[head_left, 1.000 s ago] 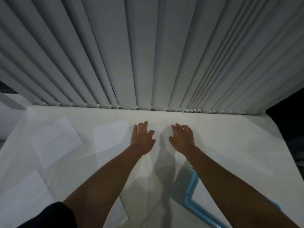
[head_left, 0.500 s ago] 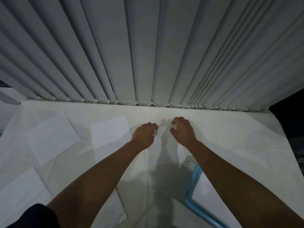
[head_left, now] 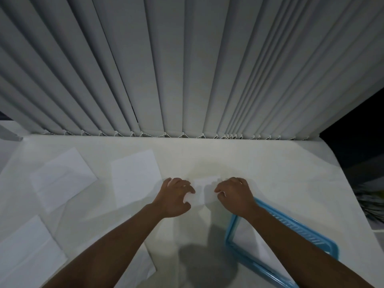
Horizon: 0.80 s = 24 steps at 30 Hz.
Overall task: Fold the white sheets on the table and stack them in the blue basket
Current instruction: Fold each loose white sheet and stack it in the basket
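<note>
Far edge of sheet (head_left: 199, 189) pulled nearer since earlier frame. Corners pinched by curled left hand (head_left: 176, 197) and right hand (head_left: 234, 195), apparently for folding. Blue basket (head_left: 307, 231) kept near right on bench (head_left: 270, 163).

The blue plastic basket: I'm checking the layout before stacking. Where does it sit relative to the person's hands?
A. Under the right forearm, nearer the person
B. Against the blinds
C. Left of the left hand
A: the blue plastic basket shows beneath the right forearm, nearer the person than the right hand and the left hand.
</note>
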Tool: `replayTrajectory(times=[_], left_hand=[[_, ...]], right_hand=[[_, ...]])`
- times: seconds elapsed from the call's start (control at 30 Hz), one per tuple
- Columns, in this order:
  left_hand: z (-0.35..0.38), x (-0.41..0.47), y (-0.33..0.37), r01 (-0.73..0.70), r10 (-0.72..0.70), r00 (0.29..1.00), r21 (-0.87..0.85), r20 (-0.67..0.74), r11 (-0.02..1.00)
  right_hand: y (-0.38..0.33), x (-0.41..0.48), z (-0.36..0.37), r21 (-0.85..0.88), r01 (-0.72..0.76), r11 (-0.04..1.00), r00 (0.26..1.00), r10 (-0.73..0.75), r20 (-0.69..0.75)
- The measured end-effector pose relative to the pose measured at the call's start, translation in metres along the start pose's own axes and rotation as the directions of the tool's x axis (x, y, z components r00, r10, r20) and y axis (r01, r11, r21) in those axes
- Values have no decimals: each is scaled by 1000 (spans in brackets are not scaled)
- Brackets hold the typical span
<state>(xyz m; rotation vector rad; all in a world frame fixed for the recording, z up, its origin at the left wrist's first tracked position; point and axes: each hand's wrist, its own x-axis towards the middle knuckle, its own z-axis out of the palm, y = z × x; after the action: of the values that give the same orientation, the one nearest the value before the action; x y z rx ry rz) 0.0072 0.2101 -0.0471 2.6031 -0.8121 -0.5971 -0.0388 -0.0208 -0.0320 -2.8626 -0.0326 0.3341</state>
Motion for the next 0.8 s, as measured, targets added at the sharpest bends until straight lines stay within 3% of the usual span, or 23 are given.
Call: replayTrajectory(times=[0.13, 0.37, 0.53, 0.8], left_hand=[[-1, 3, 12, 29, -39, 992, 83, 122, 996], [31, 18, 20, 5, -30, 992, 204, 119, 979], [46, 11, 14, 11, -24, 998, 230, 51, 973], [15, 38, 31, 173, -155, 977, 118, -146, 978]], right_hand=[[-9, 7, 5, -99, 44, 994, 998, -39, 50], [-17, 19, 22, -293, 108, 950, 973, -41, 226], [-10, 17, 19, -405, 14, 914, 964, 95, 247], [-4, 12, -1, -483, -89, 871, 960, 204, 191]])
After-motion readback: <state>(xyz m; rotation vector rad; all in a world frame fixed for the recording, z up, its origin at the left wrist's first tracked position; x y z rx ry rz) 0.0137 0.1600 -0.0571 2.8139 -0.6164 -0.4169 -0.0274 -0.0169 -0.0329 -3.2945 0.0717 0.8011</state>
